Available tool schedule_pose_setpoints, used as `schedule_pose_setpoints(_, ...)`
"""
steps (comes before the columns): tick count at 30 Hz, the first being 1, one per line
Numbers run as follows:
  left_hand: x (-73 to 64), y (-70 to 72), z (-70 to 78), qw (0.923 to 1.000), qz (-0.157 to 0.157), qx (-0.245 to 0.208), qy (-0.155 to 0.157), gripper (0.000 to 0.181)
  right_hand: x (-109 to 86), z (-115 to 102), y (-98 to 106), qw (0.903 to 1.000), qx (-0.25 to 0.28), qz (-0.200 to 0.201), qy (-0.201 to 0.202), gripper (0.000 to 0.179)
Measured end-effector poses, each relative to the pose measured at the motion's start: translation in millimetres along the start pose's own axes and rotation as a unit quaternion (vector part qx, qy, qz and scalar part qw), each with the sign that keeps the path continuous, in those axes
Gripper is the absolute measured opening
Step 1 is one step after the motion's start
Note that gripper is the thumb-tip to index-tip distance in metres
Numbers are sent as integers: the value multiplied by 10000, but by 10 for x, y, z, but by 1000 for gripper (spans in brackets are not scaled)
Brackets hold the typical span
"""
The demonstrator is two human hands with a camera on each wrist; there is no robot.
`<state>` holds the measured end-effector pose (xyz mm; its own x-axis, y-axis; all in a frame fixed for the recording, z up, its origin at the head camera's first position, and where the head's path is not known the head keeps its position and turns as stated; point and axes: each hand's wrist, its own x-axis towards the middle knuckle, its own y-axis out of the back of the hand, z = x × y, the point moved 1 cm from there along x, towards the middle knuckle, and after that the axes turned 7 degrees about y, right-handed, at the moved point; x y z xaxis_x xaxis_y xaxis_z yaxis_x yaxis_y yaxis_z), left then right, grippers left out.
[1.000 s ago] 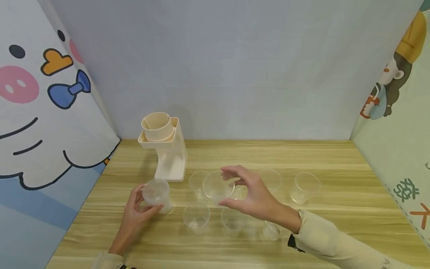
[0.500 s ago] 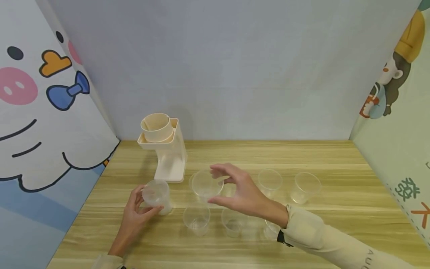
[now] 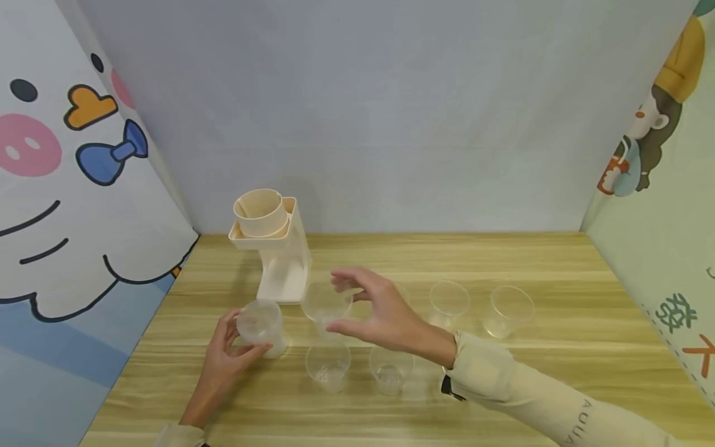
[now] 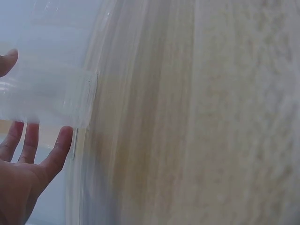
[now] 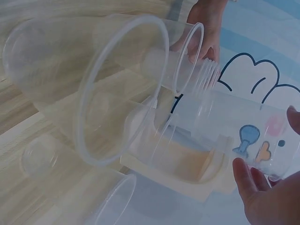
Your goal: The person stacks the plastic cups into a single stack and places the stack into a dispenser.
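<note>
At the left of the head view, my left hand (image 3: pixel 223 360) grips an upright stack of clear plastic cups (image 3: pixel 275 341) from its left side. The left wrist view shows thumb and fingers on opposite sides of the stack (image 4: pixel 51 96). My right hand (image 3: pixel 388 313) holds a single clear plastic cup (image 3: pixel 325 304) near its rim, raised over the table to the right of the stack. In the right wrist view, this cup (image 5: pixel 215 117) lies between thumb and fingers, and the ridged rims of the stack (image 5: pixel 206 77) show beyond it.
A cream stand with a round holder (image 3: pixel 259 214) stands behind the stack. Loose clear cups stand on the wooden table (image 3: pixel 558 385): two in front, including a near cup (image 3: pixel 328 369), and others to the right, including a far right cup (image 3: pixel 508 310). A wall rises behind.
My right hand has moved left with its cup, closer to the stack. The left hand and the stack have stayed in place.
</note>
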<state>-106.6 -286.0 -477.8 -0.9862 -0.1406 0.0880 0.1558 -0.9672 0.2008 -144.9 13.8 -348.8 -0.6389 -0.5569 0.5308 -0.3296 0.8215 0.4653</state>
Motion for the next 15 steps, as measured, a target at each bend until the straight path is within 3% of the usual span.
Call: schedule_pose_setpoints(15, 25, 3, -36, 9997, -63, -213, -78, 78, 225, -15, -186, 9997, 141, -108, 167, 70)
